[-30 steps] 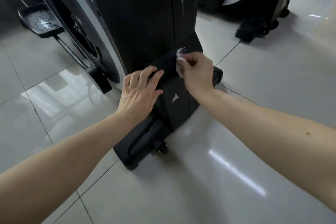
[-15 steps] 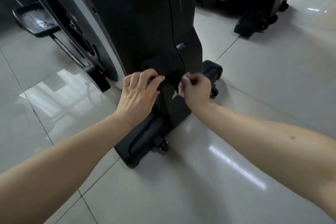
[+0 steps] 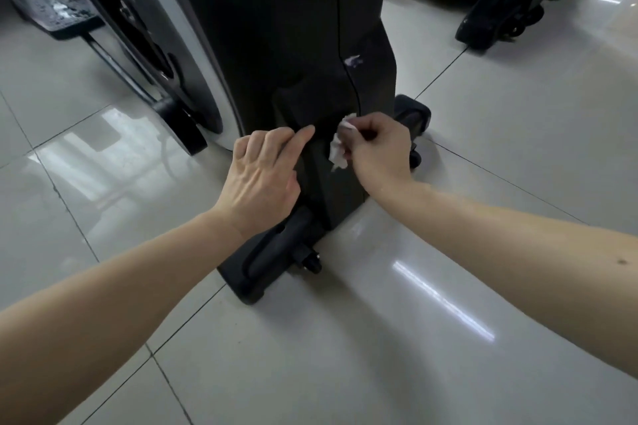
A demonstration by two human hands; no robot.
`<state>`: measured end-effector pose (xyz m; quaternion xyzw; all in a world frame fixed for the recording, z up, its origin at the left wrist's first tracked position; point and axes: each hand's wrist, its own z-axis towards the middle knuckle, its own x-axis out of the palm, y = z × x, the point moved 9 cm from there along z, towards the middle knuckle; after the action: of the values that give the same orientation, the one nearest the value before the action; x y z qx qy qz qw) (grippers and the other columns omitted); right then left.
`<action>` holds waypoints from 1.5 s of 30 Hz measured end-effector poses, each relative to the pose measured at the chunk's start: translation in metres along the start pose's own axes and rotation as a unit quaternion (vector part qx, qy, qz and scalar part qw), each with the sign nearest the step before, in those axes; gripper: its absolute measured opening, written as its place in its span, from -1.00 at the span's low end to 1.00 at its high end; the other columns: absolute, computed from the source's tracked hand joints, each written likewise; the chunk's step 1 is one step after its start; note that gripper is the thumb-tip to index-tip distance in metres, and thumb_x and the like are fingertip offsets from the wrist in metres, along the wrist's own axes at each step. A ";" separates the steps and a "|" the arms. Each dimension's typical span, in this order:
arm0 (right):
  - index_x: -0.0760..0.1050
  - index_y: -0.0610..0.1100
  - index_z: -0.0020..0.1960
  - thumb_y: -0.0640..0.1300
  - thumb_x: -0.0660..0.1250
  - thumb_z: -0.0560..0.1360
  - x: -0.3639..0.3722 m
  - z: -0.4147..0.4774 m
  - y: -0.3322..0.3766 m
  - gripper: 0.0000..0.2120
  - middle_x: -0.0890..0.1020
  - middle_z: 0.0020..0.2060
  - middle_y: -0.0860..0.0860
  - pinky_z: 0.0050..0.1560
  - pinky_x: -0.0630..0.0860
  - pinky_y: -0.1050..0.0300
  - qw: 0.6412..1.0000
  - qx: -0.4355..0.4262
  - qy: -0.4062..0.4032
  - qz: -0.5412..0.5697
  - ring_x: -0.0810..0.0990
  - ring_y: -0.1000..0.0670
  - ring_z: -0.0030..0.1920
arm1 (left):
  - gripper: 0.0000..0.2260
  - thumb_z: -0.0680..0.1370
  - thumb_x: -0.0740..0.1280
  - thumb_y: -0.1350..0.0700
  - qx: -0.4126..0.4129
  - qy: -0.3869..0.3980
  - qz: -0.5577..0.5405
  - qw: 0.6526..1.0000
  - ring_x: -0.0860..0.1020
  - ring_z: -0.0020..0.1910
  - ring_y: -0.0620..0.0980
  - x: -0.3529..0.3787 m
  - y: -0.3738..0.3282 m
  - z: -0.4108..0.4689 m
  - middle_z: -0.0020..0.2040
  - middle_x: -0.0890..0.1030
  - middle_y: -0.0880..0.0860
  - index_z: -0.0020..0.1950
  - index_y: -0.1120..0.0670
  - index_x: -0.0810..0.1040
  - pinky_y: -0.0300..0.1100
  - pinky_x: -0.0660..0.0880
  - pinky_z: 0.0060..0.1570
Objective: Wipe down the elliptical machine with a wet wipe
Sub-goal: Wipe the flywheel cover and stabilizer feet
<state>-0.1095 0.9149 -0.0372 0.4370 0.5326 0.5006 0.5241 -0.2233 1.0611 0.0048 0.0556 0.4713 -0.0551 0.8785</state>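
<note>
1. Elliptical machine (image 3: pixel 293 28): black matte housing standing upright on a glossy tiled floor (image 3: pixel 448 183). A thin seam runs down its face, with a pale smear (image 3: pixel 353 60) just beside the seam. Silver-rimmed wheel cover on its left side.
2. Wet wipe (image 3: pixel 336 152): white and crumpled, pressed against the lower housing just right of the seam and below a stepped ledge. Its loose end hangs down.
3. Right hand (image 3: pixel 378 152): fingers curled tight, pinching the wipe against the housing.
4. Left hand (image 3: pixel 266 179): fingers nearly straight and close together, holding nothing. Fingertips rest on the stepped ledge, near the wipe but apart from it.
5. Base bar (image 3: pixel 266 259): black, lying on the floor under both hands, with a small wheel (image 3: pixel 312 264) at its side.
6. Pedal (image 3: pixel 51 7): black, speckled with pale marks, at far left.
7. Second machine (image 3: pixel 500 17): dark base at upper right, well apart.
</note>
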 end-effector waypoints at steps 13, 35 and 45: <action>0.61 -0.04 -0.11 -0.12 0.48 0.53 0.014 -0.018 -0.014 -0.93 0.68 -0.20 0.08 -0.05 0.59 0.29 0.999 0.013 0.034 -0.032 0.66 0.17 -0.16 | -0.23 0.40 0.46 0.24 0.003 0.026 -0.011 1.000 0.32 0.12 0.12 0.014 -0.003 -0.008 0.21 0.29 0.09 0.58 0.21 0.26 0.00 0.23 0.21; 0.49 -0.17 -0.13 -0.35 0.38 0.54 0.031 -0.058 -0.112 -0.86 0.65 -0.13 -0.13 -0.13 0.70 0.00 0.965 0.261 0.018 -0.003 0.67 -0.05 -0.27 | -0.49 0.40 0.41 0.24 -0.003 0.134 -0.066 0.989 0.44 0.15 0.15 0.042 -0.003 -0.054 0.24 0.43 0.12 0.35 0.16 0.45 0.02 0.28 0.25; 0.56 -0.10 -0.16 -0.25 0.42 0.53 0.010 0.002 -0.059 -0.88 0.66 -0.20 -0.02 0.05 0.67 -0.09 0.985 0.154 -0.057 0.045 0.70 -0.07 -0.08 | -0.43 0.38 0.44 0.26 0.000 0.132 -0.082 0.988 0.42 0.18 0.14 0.050 -0.009 -0.045 0.27 0.42 0.13 0.39 0.16 0.43 0.02 0.26 0.27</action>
<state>-0.1045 0.9181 -0.0973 0.5641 0.5521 0.4099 0.4571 -0.2343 1.0563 -0.0620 0.0236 0.5864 -0.1186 0.8009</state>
